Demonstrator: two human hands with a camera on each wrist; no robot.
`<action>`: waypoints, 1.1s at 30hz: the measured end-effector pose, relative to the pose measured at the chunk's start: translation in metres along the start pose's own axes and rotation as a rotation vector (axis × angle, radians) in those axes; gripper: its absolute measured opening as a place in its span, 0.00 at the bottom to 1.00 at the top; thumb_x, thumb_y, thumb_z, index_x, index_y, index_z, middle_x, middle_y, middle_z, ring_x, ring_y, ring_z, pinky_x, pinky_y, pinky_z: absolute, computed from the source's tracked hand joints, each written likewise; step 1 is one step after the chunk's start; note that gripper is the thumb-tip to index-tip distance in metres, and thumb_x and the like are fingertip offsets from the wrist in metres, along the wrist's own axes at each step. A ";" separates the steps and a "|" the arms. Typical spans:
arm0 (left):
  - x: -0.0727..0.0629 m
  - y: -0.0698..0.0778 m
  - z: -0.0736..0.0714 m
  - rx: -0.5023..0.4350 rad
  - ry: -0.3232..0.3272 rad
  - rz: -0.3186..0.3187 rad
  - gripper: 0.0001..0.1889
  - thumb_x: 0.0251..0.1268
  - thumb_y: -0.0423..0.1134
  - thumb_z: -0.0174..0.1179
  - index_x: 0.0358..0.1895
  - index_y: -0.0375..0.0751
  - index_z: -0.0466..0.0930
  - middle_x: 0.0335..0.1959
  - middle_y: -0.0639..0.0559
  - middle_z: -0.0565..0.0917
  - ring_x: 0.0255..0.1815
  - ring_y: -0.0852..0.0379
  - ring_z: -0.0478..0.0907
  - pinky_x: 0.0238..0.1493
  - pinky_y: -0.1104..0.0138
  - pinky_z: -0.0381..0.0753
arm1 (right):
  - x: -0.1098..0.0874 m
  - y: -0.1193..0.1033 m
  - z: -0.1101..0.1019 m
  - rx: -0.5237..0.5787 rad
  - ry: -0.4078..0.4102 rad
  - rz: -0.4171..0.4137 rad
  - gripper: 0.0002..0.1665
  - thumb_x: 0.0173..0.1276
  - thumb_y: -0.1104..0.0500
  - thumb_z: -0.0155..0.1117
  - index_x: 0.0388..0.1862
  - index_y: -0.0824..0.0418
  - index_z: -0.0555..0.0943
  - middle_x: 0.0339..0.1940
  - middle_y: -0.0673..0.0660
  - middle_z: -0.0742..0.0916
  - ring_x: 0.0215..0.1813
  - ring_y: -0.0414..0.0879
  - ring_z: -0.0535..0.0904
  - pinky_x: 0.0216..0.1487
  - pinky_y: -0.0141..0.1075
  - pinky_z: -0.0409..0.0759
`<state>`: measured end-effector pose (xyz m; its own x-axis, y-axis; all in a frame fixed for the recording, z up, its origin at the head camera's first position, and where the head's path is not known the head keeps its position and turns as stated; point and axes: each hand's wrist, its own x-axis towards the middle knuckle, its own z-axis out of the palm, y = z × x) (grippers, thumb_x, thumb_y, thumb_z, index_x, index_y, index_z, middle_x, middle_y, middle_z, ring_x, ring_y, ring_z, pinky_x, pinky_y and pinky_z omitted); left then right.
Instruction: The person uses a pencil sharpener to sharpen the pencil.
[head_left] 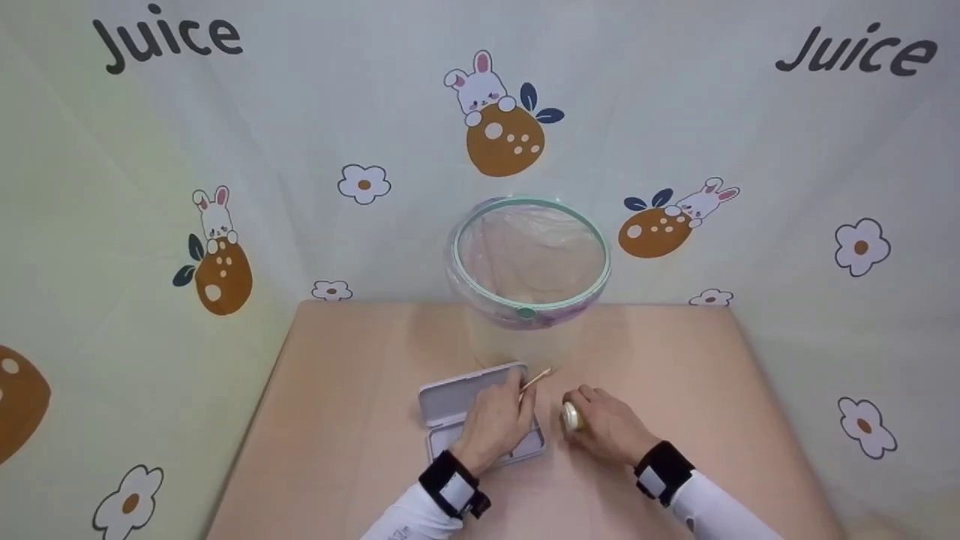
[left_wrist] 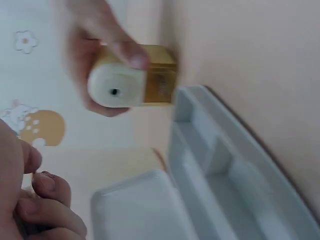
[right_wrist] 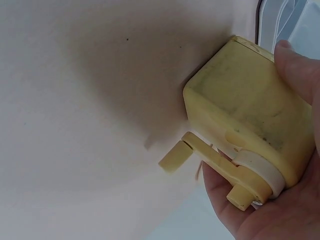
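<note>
My left hand pinches a thin wooden pencil between thumb and fingertips, its far end pointing up and to the right in the head view. Beneath that hand lies an opened pale grey pencil case, its lid tipped back; the left wrist view shows its divided compartments. A yellow hand-crank pencil sharpener is gripped in my right hand, just right of the case. In the left wrist view the sharpener's white front, with a dark round hole, shows. Its crank handle sticks out at the back.
At the back of the table stands a clear bin with a green rim, lined with a transparent bag. A pale curtain printed with rabbits, oranges and flowers hangs behind and along both sides.
</note>
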<state>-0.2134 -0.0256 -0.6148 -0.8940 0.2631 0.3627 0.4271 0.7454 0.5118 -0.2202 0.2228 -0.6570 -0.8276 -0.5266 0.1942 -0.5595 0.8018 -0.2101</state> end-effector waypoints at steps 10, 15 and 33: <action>0.021 0.015 -0.022 -0.231 0.160 0.120 0.10 0.88 0.39 0.57 0.39 0.45 0.75 0.20 0.66 0.64 0.18 0.74 0.55 0.21 0.80 0.51 | 0.000 0.001 0.001 0.007 -0.018 0.006 0.31 0.63 0.53 0.87 0.61 0.58 0.82 0.50 0.55 0.88 0.50 0.51 0.88 0.54 0.47 0.91; 0.024 0.017 -0.023 -0.240 0.205 0.133 0.13 0.88 0.38 0.57 0.36 0.44 0.78 0.18 0.60 0.70 0.19 0.72 0.58 0.22 0.79 0.54 | -0.001 0.001 0.000 0.012 -0.016 0.002 0.32 0.62 0.53 0.88 0.60 0.57 0.81 0.49 0.54 0.87 0.49 0.51 0.86 0.52 0.47 0.90; 0.025 0.032 -0.029 -0.625 0.246 0.189 0.12 0.89 0.27 0.47 0.50 0.36 0.82 0.17 0.48 0.82 0.18 0.72 0.71 0.20 0.78 0.68 | 0.001 -0.001 -0.003 0.025 -0.052 0.024 0.32 0.64 0.51 0.87 0.61 0.57 0.81 0.49 0.53 0.87 0.49 0.50 0.85 0.51 0.46 0.89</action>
<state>-0.2184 -0.0128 -0.5668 -0.7716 0.1517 0.6178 0.6362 0.1891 0.7480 -0.2201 0.2226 -0.6538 -0.8418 -0.5217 0.1388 -0.5397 0.8074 -0.2386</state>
